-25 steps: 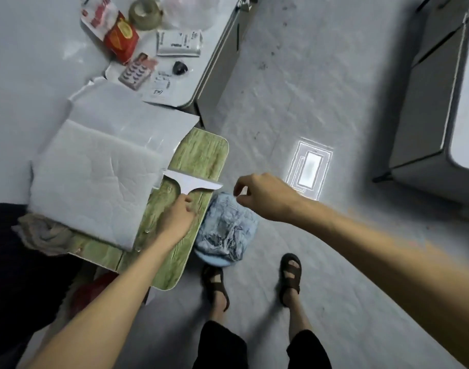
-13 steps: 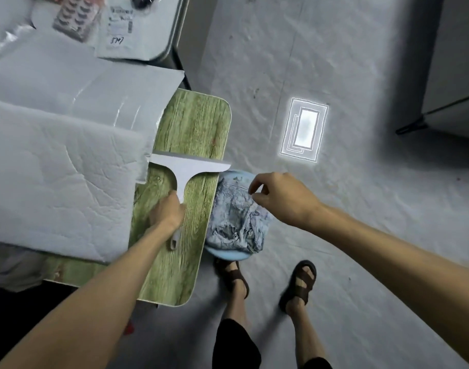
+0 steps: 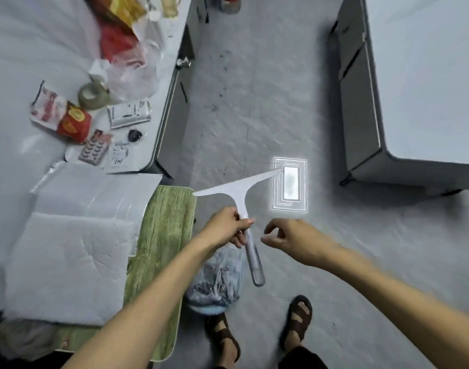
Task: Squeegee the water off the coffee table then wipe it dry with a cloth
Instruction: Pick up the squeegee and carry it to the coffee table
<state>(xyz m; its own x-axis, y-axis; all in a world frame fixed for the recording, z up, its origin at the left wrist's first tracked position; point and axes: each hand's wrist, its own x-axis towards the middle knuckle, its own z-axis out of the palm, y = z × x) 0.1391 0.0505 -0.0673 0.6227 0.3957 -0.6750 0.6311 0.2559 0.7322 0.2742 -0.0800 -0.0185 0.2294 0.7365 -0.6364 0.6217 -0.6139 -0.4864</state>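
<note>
White padding (image 3: 68, 262) hides much of the coffee table (image 3: 169, 222); print on the packets (image 3: 128, 115) is unreadably blurred

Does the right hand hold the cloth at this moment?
No, the right hand is empty beside the squeegee handle, and the cloth lies in the basin.

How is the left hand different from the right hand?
The left hand grips the white squeegee by its handle; the right hand holds nothing, fingers loosely curled. The left hand is nearer the green table; the right hand hangs over bare floor. Both reach forward, side by side.
</note>
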